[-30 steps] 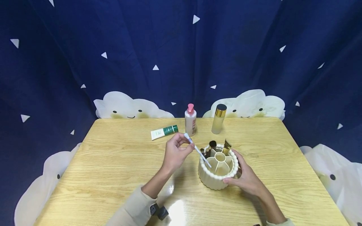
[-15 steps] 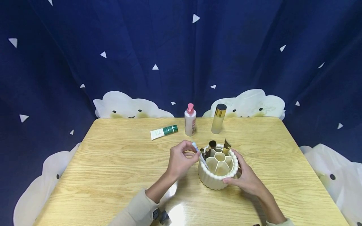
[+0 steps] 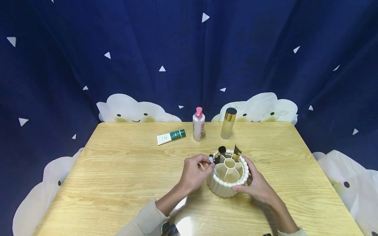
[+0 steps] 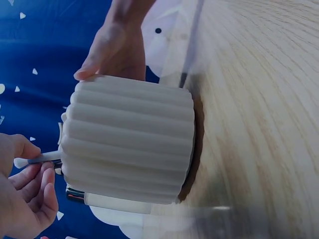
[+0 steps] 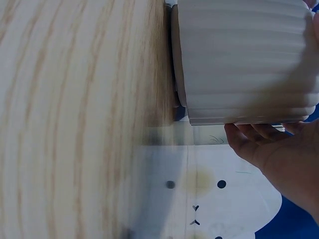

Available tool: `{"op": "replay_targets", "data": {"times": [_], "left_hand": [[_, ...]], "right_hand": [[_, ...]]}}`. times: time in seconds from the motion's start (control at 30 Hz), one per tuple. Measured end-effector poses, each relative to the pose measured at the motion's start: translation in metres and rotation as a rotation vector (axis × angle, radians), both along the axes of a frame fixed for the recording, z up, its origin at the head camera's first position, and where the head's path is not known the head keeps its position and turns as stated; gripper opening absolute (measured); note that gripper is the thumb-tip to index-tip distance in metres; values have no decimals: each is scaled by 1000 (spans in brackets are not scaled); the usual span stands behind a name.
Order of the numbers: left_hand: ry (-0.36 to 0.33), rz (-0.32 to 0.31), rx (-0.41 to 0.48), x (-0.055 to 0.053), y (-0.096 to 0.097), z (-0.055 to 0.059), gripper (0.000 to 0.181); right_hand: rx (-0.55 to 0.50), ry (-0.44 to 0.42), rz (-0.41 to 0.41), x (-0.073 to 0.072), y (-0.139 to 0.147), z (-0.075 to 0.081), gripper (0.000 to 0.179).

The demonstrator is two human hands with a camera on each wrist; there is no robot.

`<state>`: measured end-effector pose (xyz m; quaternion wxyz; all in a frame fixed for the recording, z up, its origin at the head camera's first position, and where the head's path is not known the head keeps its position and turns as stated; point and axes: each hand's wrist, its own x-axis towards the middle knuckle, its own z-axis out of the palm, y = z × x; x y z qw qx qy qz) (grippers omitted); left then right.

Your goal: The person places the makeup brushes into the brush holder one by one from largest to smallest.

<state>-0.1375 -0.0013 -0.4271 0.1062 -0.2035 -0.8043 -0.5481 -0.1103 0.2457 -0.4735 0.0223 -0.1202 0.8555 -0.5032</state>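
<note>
A cream round organizer [image 3: 220, 188] with fluted walls, a beaded rim and divided compartments stands on the table. My left hand [image 3: 195, 173] is at its left rim, pinching a slim pale makeup brush [image 4: 39, 158] between thumb and fingers. The brush points bristles up, its lower end inside the front left compartment and hidden by the wall in the left wrist view. On the organizer's right side, my right hand [image 3: 259, 186] grips the wall, thumb at the front and fingers behind. Dark makeup brushes [image 3: 222, 150] and a gold-handled fan-shaped brush [image 3: 237, 150] stand in the back compartments.
Behind the organizer are a white bottle [image 3: 199, 127] with a pink pump and a yellowish bottle [image 3: 227, 127] with a black and gold cap. A white and green tube [image 3: 171, 137] lies to their left. A dark blue curtain [image 3: 177, 49] hangs behind the table [image 3: 127, 170].
My left hand has moved right and down toward the organizer, and the pale brush has sunk deeper into its compartment. The right hand keeps its grip in the same place.
</note>
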Motion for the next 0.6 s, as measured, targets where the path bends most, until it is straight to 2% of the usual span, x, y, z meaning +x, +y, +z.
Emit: {"op": "replay_targets", "data": {"times": [0.2,0.33,0.6], "left_hand": [[-12,20,-64,0,3,-4,7],[-15,29,-74,0,3,-5,8],[-36,-4,-95,1,-6,-11,17]], "right_hand": [[9,7,-2,0,0,0,114],[13,12,0,0,0,-1,113],[15,23,12,1,1,0,115]]}}
